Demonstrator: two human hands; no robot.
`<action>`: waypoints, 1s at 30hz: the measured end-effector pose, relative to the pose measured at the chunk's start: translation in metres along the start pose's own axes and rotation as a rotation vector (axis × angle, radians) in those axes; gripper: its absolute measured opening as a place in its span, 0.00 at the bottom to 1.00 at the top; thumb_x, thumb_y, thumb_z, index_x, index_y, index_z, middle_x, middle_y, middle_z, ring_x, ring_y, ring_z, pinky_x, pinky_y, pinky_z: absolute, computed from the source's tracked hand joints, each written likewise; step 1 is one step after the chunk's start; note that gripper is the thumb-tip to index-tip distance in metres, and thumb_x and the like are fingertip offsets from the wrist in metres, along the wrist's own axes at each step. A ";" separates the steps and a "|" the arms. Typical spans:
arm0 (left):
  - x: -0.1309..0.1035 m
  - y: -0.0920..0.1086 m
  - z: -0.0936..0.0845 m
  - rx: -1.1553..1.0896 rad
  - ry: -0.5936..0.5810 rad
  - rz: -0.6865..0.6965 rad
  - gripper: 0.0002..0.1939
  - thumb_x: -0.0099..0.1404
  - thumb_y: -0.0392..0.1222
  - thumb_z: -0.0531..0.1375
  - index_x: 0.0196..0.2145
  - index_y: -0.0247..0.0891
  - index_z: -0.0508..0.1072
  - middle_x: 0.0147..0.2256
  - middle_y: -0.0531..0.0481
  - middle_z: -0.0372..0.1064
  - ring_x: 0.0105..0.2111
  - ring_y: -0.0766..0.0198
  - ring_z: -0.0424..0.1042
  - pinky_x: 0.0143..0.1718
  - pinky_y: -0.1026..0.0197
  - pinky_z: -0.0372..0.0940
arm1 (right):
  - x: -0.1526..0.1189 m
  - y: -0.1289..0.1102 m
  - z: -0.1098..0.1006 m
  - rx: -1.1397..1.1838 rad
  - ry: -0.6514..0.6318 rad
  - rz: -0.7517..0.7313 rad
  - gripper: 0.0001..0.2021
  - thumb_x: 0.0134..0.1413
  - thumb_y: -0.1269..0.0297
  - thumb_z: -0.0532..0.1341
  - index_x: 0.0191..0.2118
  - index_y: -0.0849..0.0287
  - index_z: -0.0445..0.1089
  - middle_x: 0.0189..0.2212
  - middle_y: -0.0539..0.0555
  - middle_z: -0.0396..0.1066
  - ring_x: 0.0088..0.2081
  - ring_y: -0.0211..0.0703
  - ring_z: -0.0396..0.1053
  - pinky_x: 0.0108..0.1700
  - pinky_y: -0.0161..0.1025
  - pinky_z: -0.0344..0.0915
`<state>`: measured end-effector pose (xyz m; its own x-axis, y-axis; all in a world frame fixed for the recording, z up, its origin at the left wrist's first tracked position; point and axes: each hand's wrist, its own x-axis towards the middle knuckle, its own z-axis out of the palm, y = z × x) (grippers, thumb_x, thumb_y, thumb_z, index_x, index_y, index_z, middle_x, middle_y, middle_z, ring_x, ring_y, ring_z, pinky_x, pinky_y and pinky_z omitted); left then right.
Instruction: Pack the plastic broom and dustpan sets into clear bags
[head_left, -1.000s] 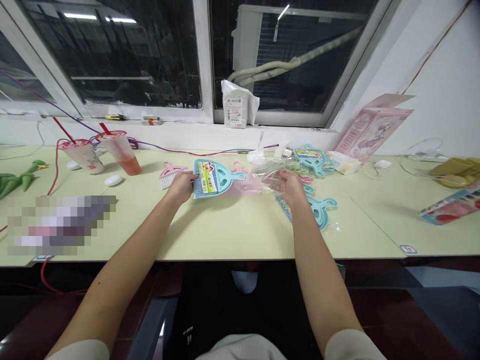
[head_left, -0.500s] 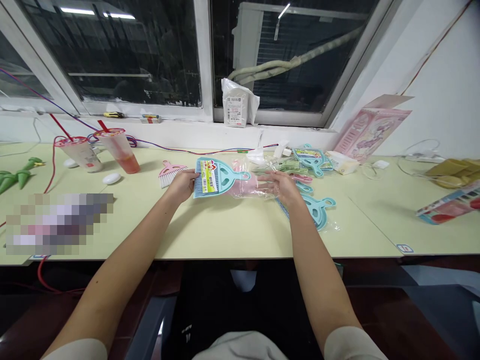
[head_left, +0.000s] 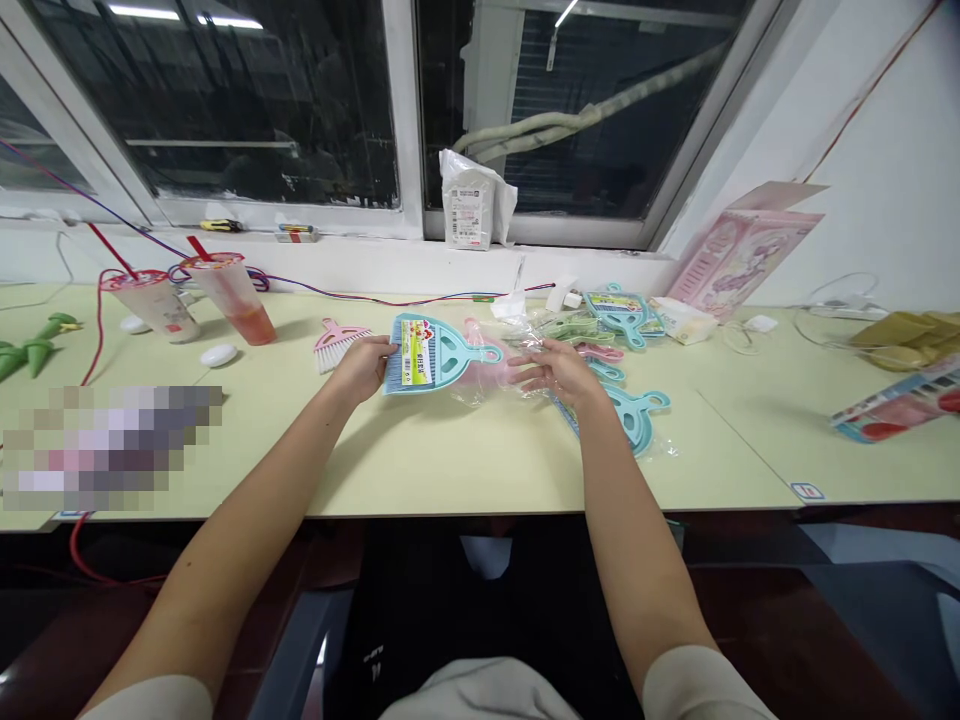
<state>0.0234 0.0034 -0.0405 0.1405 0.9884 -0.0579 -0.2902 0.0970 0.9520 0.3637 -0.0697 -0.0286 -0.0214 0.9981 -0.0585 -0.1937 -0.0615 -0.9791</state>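
My left hand is closed on the brush end of a light-blue dustpan and brush set, held above the table with its handle pointing right. A yellow-green label faces up on it. My right hand has its fingers apart beside the handle, close to a crumpled clear plastic bag; whether it touches the film is hard to tell. Something pink shows behind the blue handle. Beyond my left hand lies a pink brush with white bristles. More blue dustpans lie beside my right wrist, partly hidden.
Two drink cups with red straws stand at the left, near a white oval object. Another labelled blue set lies at the back right. A pink box leans by the wall. A white packet stands on the sill.
My right hand's fingers have moved slightly away from the blue handle and spread apart. The left hand keeps its hold on the set. The view has shifted slightly.
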 end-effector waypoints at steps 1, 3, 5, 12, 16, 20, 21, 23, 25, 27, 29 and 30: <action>-0.001 0.000 0.001 0.000 0.000 -0.004 0.11 0.55 0.28 0.62 0.37 0.30 0.78 0.37 0.36 0.79 0.41 0.46 0.81 0.45 0.47 0.77 | 0.001 0.001 0.000 -0.001 -0.007 -0.003 0.12 0.53 0.73 0.64 0.43 0.57 0.66 0.39 0.62 0.82 0.32 0.55 0.82 0.25 0.43 0.76; -0.003 0.000 0.004 0.001 0.013 -0.020 0.11 0.56 0.27 0.62 0.38 0.30 0.78 0.37 0.36 0.79 0.41 0.47 0.81 0.45 0.48 0.77 | 0.002 0.002 -0.001 -0.006 -0.020 -0.014 0.13 0.52 0.72 0.66 0.44 0.57 0.66 0.39 0.61 0.82 0.32 0.55 0.82 0.25 0.43 0.76; -0.004 0.001 0.006 0.001 0.036 -0.053 0.10 0.57 0.27 0.61 0.38 0.29 0.78 0.37 0.35 0.79 0.40 0.46 0.81 0.44 0.48 0.77 | 0.002 0.002 -0.001 -0.017 -0.040 -0.027 0.15 0.52 0.71 0.67 0.46 0.57 0.68 0.39 0.60 0.82 0.32 0.54 0.82 0.26 0.42 0.77; -0.007 0.000 0.009 -0.029 0.078 -0.128 0.12 0.59 0.27 0.60 0.41 0.29 0.78 0.36 0.35 0.79 0.40 0.46 0.81 0.44 0.47 0.77 | -0.002 0.002 0.001 -0.083 -0.054 -0.108 0.20 0.52 0.71 0.68 0.51 0.55 0.71 0.40 0.56 0.81 0.31 0.50 0.81 0.28 0.42 0.78; -0.010 0.000 0.013 -0.011 0.043 -0.092 0.12 0.60 0.26 0.59 0.41 0.28 0.78 0.37 0.35 0.80 0.41 0.47 0.81 0.46 0.47 0.77 | -0.001 0.001 0.001 -0.003 -0.037 -0.063 0.19 0.54 0.72 0.67 0.51 0.55 0.70 0.40 0.56 0.80 0.33 0.51 0.82 0.29 0.42 0.78; -0.015 0.001 0.019 -0.019 0.020 -0.087 0.13 0.59 0.26 0.59 0.42 0.28 0.79 0.38 0.35 0.80 0.41 0.46 0.81 0.46 0.46 0.77 | 0.002 0.003 -0.001 0.136 0.009 -0.013 0.12 0.56 0.73 0.65 0.46 0.56 0.69 0.38 0.55 0.79 0.35 0.53 0.82 0.34 0.46 0.80; -0.016 0.002 0.021 -0.023 0.014 -0.094 0.14 0.59 0.26 0.59 0.42 0.27 0.79 0.38 0.35 0.80 0.41 0.46 0.81 0.46 0.46 0.77 | 0.003 0.003 -0.001 0.163 -0.014 -0.006 0.10 0.57 0.72 0.65 0.44 0.56 0.69 0.38 0.56 0.79 0.36 0.53 0.82 0.37 0.48 0.80; -0.019 0.002 0.024 -0.030 -0.006 -0.110 0.13 0.60 0.26 0.59 0.42 0.26 0.79 0.38 0.34 0.80 0.40 0.47 0.81 0.45 0.47 0.77 | 0.004 0.005 -0.001 0.203 -0.084 0.004 0.08 0.59 0.71 0.64 0.43 0.57 0.69 0.37 0.56 0.80 0.39 0.54 0.82 0.43 0.51 0.80; -0.021 0.002 0.027 -0.037 -0.022 -0.126 0.13 0.61 0.27 0.59 0.42 0.26 0.78 0.37 0.34 0.80 0.39 0.48 0.82 0.43 0.49 0.77 | 0.004 0.006 0.000 0.234 -0.148 0.016 0.07 0.60 0.70 0.63 0.44 0.58 0.70 0.36 0.56 0.80 0.41 0.54 0.82 0.48 0.53 0.79; -0.023 0.002 0.031 -0.046 -0.027 -0.140 0.12 0.61 0.27 0.59 0.42 0.26 0.78 0.37 0.35 0.80 0.38 0.50 0.82 0.42 0.51 0.77 | 0.005 0.007 0.001 0.262 -0.182 0.034 0.06 0.62 0.69 0.63 0.45 0.58 0.70 0.37 0.56 0.80 0.42 0.54 0.82 0.51 0.55 0.77; -0.025 0.001 0.034 -0.056 -0.027 -0.151 0.11 0.62 0.27 0.59 0.42 0.26 0.78 0.36 0.36 0.80 0.36 0.51 0.82 0.41 0.53 0.77 | 0.006 0.009 0.003 0.289 -0.194 0.050 0.07 0.62 0.68 0.63 0.46 0.59 0.71 0.39 0.57 0.80 0.43 0.55 0.82 0.53 0.55 0.77; -0.026 0.001 0.035 -0.060 -0.023 -0.156 0.10 0.62 0.27 0.59 0.41 0.26 0.78 0.35 0.36 0.80 0.35 0.52 0.81 0.41 0.54 0.77 | 0.007 0.010 0.004 0.300 -0.193 0.057 0.08 0.62 0.69 0.63 0.46 0.59 0.72 0.40 0.57 0.80 0.44 0.55 0.82 0.54 0.55 0.77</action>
<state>0.0526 -0.0261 -0.0274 0.2095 0.9580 -0.1959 -0.3196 0.2564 0.9122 0.3575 -0.0634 -0.0379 -0.2199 0.9745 -0.0453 -0.4651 -0.1455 -0.8732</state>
